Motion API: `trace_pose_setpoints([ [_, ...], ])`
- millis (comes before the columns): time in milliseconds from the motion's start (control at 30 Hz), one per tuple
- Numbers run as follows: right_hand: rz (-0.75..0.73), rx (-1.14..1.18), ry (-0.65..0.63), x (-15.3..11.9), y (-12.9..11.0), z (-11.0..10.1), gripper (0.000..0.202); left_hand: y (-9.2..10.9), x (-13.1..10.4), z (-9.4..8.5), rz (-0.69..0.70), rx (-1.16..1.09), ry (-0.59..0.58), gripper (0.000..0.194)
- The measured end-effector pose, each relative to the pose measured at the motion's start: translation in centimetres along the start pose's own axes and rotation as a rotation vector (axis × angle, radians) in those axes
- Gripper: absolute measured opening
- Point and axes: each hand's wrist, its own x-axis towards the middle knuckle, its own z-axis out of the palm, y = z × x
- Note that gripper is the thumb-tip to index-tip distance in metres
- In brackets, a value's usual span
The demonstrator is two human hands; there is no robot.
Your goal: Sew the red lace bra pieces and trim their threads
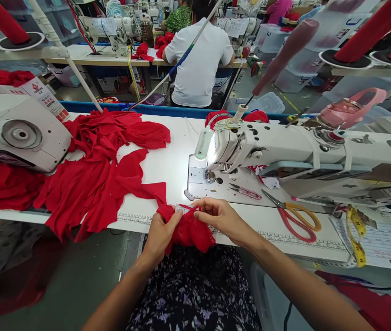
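Both of my hands hold a bunched red garment piece at the table's front edge, just above my lap. My left hand pinches its left side, thumb on top beside a small white label. On the right side, my right hand grips the upper edge between thumb and fingers. Beyond the hands stands a white sewing machine, its lit head over a metal needle plate. Thread snips and scissors with orange and red handles lie to the right of my right hand.
A large heap of red fabric pieces covers the table's left, beside another machine's end. A yellow tape measure and a written paper sheet lie at right. Thread cones stand above. A person in a white shirt sits ahead.
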Motion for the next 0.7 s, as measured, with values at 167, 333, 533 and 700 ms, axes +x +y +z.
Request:
trace_pose_setpoints([
  [167, -0.114, -0.196, 0.006, 0.0, 0.2, 0.1, 0.022, 0.2, 0.2, 0.4, -0.026, 0.013, -0.014, 0.033],
  [333, -0.131, -0.134, 0.021, 0.0, 0.5, -0.1, 0.028, 0.7, 0.2, 0.8, -0.1, -0.206, -0.007, 0.028],
  [533, 0.033, 0.122, -0.003, -0.4, 0.5, -0.1, 0.033, 0.8, 0.4, 1.4, -0.145, -0.345, -0.002, 0.027],
  [700, 0.053, 0.265, 0.062, -0.8, 0.5, 0.2, 0.034, 0.1, -0.2, 1.3, -0.099, -0.242, -0.034, 0.027],
])
